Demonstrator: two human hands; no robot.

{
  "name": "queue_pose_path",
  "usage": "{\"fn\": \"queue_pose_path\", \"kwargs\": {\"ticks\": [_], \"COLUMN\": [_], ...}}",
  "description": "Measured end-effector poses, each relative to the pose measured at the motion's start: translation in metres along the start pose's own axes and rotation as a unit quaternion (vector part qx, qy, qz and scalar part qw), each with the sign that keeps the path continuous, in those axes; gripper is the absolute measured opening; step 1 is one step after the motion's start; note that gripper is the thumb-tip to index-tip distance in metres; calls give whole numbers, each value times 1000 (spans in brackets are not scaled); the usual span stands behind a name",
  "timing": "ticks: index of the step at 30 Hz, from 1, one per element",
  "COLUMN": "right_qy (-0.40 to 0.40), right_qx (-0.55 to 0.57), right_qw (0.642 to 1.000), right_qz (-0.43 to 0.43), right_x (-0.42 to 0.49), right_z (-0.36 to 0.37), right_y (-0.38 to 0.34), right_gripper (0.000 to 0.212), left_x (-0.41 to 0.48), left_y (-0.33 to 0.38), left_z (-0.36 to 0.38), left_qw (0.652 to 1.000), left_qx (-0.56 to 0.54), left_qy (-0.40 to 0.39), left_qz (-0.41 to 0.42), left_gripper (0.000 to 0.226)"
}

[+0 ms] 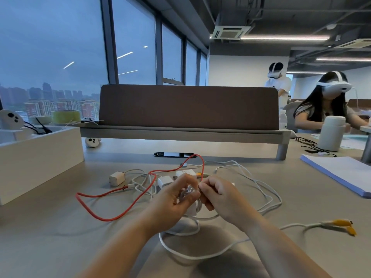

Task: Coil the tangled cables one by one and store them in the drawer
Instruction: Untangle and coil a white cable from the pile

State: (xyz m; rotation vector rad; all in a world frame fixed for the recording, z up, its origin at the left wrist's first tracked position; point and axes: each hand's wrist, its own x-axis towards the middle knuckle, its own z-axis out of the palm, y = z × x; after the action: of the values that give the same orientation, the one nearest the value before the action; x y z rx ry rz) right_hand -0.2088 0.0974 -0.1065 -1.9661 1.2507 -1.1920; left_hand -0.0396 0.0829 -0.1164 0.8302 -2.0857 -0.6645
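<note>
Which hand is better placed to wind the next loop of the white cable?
Probably right: the right hand pinches a loose strand of white cable, while the left hand holds the bundle.

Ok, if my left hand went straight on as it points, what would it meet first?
Probably the right hand, its fingers just ahead of the left hand on the white cable; depth unclear.

— What stands behind the grey desk [50, 237]?
— A brown divider panel [188, 106], with tall windows [50, 57] on the left (dusky blue city outside).
— Overhead?
— A dark open ceiling [301, 9], lit strip lights [285, 38] and an air-conditioning cassette [229, 33].
</note>
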Motion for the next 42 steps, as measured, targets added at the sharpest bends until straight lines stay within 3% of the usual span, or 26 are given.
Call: {"fn": "queue_pose_path", "kwargs": {"ticks": [7,14,29,42], "right_qy": [-4,11,-5,-25], "right_qx": [143,170,229,246], "right_qw": [989,982,968,963], "right_qz": [29,81,101,109], "right_x": [1,4,3,2], "right_z": [3,1,-6,-7], "right_y": [0,6,4,6], "right_gripper": [13,12,11,12], "left_x": [0,-2,-1,-1], "left_y": [7,10,13,10], "left_z": [-3,-5,-9,-13], "left_qw": [1000,997,995,984], "left_qx": [-11,-50,-35,-126], "left_qy": [-5,-32,-58,-91], "left_qz": [-13,-43,-74,-87], "left_gripper": [21,42,40,44]}}
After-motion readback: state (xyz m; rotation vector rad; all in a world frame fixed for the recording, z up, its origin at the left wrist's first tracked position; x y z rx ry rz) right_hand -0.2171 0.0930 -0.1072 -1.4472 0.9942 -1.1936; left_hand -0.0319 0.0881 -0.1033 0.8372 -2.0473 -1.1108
